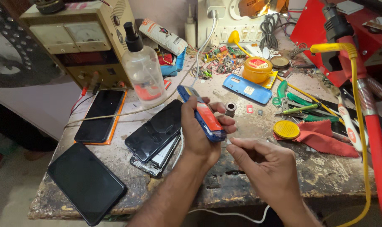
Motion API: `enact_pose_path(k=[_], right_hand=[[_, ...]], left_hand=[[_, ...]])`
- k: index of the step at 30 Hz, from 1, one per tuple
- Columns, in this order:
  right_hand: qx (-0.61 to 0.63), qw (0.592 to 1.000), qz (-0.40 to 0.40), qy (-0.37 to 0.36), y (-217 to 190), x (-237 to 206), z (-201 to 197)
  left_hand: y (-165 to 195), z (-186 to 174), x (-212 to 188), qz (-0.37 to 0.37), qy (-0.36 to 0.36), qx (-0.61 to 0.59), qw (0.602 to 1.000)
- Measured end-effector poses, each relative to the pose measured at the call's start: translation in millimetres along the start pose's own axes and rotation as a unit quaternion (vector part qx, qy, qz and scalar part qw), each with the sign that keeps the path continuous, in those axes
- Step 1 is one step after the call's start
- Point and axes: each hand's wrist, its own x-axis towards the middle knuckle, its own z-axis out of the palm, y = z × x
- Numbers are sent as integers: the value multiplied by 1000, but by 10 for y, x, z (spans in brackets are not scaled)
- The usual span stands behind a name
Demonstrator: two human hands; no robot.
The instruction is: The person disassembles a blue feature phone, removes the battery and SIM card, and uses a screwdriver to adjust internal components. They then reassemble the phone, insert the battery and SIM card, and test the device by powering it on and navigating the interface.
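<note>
- left hand (201, 134) wrapped around a small blue phone (201, 113), fingers curled over its right edge, thumb on the left side; firm grip, held above the table (317, 168)
- small blue phone: slim rounded bar, glossy blue plastic shell, orange-red patch on the upward face; long axis runs from far-left to near-right, far end pointing toward the spray bottle (142, 69), near end toward the right hand
- right hand (262, 162) just near-right of the phone's lower end, not touching it; fingers bent inward, thumb and forefinger pinched close (cannot tell if anything tiny is between them)
- table is worn, scuffed, stained grey-brown, chipped near edge
- spray bottle: clear plastic, black pump top, upright, far-left of the phone
- stack of black smartphones (155, 134) flat, glossy glass, just left of the left hand, tilted diagonally
- another black smartphone (86, 181) hangs over the near-left table edge
- phone with orange rim (100, 115) lies flat, far left
- blue back cover (246, 88), rounded plastic, lies far-right of the held phone
- small metal ring (230, 108) upright, just right of the fingers
- round yellow tin (286, 129) and red cloth (321, 136) to the right
- beige metal power supply (79, 38), boxy, far left
</note>
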Motion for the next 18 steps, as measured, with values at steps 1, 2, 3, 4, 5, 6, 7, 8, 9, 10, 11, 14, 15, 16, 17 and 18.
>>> enact_pose_path(k=[1,2,3,4,5,6,7,8,9,10,11,14,15,16,17,18], right_hand=[[1,1000,7,2,-18,-7,-1],[3,1000,12,3,-32,-13,4],[6,1000,18,6,-40,-22,13],[-13,1000,16,15,-42,-33,27],[-32,999,14,25,-37,-50,53],[-51,998,13,34,-28,-67,73],[-31,999,19,34,-13,-83,90],[-12,999,25,34,8,-98,113],[8,999,31,34,34,-102,128],[49,998,39,27,64,-96,132],[90,995,48,18,97,-89,129],[165,984,62,-12,208,-44,89],[181,981,63,-23,243,-15,71],[196,977,74,-36,274,14,58],[210,973,86,-49,298,39,42],[224,968,97,-62,313,64,23]], left_hand=[[-20,1,-8,18,-6,3,1000],[-40,0,-19,34,-12,0,999],[-63,-1,-35,49,-19,-4,999],[-87,0,-51,65,-26,-7,998],[-108,0,-68,79,-31,5,996],[-126,0,-85,92,-36,17,995],[-141,2,-101,106,-42,29,993],[-149,3,-115,110,-47,31,992],[-155,5,-127,113,-51,32,992],[-159,9,-140,116,-55,33,991],[-168,14,-159,121,-59,49,990],[-186,47,-188,128,-61,112,984],[-186,67,-181,126,-54,142,980],[-185,88,-174,123,-47,171,976],[-192,117,-158,106,-21,223,969],[-194,153,-125,89,4,274,958]])
